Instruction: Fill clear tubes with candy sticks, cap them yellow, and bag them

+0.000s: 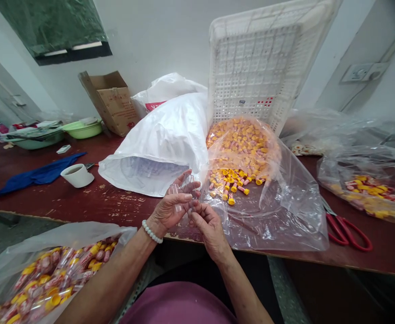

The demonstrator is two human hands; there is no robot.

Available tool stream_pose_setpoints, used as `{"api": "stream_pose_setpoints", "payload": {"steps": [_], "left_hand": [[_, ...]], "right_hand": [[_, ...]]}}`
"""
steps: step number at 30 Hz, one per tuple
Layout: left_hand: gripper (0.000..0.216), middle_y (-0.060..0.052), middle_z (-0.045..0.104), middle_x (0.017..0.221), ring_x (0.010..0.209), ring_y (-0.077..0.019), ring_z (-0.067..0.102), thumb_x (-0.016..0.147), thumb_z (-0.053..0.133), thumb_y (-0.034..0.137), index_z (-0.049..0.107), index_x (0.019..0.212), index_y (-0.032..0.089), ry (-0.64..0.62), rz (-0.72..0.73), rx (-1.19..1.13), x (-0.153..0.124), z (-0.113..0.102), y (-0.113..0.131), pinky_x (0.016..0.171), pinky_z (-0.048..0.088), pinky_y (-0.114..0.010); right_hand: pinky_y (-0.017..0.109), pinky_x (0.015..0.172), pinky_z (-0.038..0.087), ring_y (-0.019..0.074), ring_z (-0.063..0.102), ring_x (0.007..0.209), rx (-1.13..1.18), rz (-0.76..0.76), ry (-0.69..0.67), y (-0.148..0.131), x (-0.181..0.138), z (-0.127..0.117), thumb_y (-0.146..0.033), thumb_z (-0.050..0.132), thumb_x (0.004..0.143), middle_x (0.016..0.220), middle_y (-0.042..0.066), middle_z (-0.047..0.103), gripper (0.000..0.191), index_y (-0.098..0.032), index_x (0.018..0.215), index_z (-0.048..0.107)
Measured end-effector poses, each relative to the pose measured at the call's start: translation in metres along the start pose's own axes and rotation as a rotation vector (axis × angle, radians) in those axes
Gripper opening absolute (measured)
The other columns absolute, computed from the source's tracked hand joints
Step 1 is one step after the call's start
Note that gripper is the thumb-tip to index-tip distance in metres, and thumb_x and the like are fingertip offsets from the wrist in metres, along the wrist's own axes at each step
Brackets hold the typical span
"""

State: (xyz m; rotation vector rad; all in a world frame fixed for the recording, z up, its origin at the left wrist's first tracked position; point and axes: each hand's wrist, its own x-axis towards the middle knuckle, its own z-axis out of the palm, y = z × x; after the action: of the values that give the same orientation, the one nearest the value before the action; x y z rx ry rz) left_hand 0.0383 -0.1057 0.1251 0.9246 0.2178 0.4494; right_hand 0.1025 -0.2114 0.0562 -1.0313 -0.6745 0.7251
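Observation:
My left hand [165,211], with a beaded bracelet at the wrist, is closed around a few clear plastic tubes [174,191] above the table's front edge. My right hand [211,228] meets it there, thumb and fingers pinched at the lower end of a clear tube; whether anything else is in that pinch is hidden. Just behind the hands lies a white sack [170,130], its mouth facing me with more clear tubes inside. To the right, a clear plastic bag [285,216] spills small yellow-capped pieces [233,182] near its opening.
At lower left a bag [82,229] holds filled tubes with yellow caps. Red-handled scissors [344,229] lie at right beside another bag [373,155]. A white crate [251,72] leans on the wall. A white cup [77,175], blue cloth [38,175] and cardboard box [116,108] stand left.

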Motion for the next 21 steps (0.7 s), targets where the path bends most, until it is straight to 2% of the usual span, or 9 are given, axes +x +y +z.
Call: {"api": "stream_pose_setpoints", "payload": {"steps": [3, 7, 10, 14, 18, 21], "left_hand": [[0.063, 0.0, 0.065, 0.09, 0.075, -0.0122, 0.063, 0.06, 0.069, 0.006, 0.054, 0.119, 0.024, 0.045, 0.009, 0.022, 0.004, -0.004, -0.002, 0.068, 0.051, -0.024], [0.055, 0.001, 0.063, 0.079, 0.07, -0.0125, 0.062, 0.057, 0.075, 0.005, 0.061, 0.108, 0.017, 0.062, 0.077, 0.154, 0.005, -0.005, -0.006, 0.063, 0.047, -0.022], [0.043, -0.001, 0.064, 0.081, 0.078, -0.015, 0.062, 0.054, 0.079, 0.007, 0.065, 0.094, 0.014, 0.06, 0.088, 0.267, 0.003, -0.006, -0.014, 0.069, 0.047, -0.024], [0.035, -0.004, 0.066, 0.092, 0.087, -0.0158, 0.061, 0.056, 0.081, 0.01, 0.063, 0.087, 0.014, -0.01, 0.069, 0.293, 0.003, -0.006, -0.029, 0.078, 0.046, -0.027], [0.03, -0.002, 0.065, 0.09, 0.092, -0.016, 0.06, 0.061, 0.079, 0.01, 0.062, 0.086, 0.015, -0.105, 0.055, 0.235, 0.004, -0.006, -0.038, 0.086, 0.045, -0.029], [0.032, 0.0, 0.064, 0.09, 0.091, -0.0145, 0.06, 0.062, 0.078, 0.01, 0.061, 0.088, 0.017, -0.121, 0.04, 0.214, 0.002, -0.009, -0.041, 0.086, 0.045, -0.028]], "right_hand": [[0.022, 0.063, 0.045, 0.0102, 0.052, 0.069, -0.009, -0.005, 0.009, 0.003, -0.001, -0.013, -0.036, 0.061, 0.08, 0.085, -0.001, 0.058, 0.018, -0.021, 0.09, 0.059], [0.024, 0.061, 0.045, 0.0109, 0.05, 0.065, -0.158, -0.056, 0.15, -0.005, -0.001, -0.039, -0.038, 0.06, 0.081, 0.082, -0.001, 0.058, 0.021, -0.021, 0.093, 0.06], [0.026, 0.062, 0.044, 0.0126, 0.05, 0.068, -0.426, -0.157, 0.214, -0.022, 0.0, -0.048, -0.037, 0.059, 0.081, 0.08, 0.0, 0.057, 0.021, -0.02, 0.094, 0.061], [0.028, 0.069, 0.046, 0.0137, 0.053, 0.075, -0.637, -0.324, 0.227, -0.042, 0.002, -0.041, -0.031, 0.06, 0.081, 0.088, 0.002, 0.057, 0.018, -0.022, 0.096, 0.062], [0.032, 0.081, 0.048, 0.0173, 0.058, 0.094, -0.601, -0.327, 0.191, -0.04, 0.001, -0.031, -0.028, 0.059, 0.082, 0.105, 0.005, 0.06, 0.028, -0.024, 0.109, 0.059], [0.03, 0.074, 0.051, 0.0156, 0.061, 0.085, -0.464, -0.235, 0.208, -0.03, 0.001, -0.032, -0.032, 0.062, 0.081, 0.1, 0.004, 0.061, 0.045, -0.025, 0.122, 0.047]]}}
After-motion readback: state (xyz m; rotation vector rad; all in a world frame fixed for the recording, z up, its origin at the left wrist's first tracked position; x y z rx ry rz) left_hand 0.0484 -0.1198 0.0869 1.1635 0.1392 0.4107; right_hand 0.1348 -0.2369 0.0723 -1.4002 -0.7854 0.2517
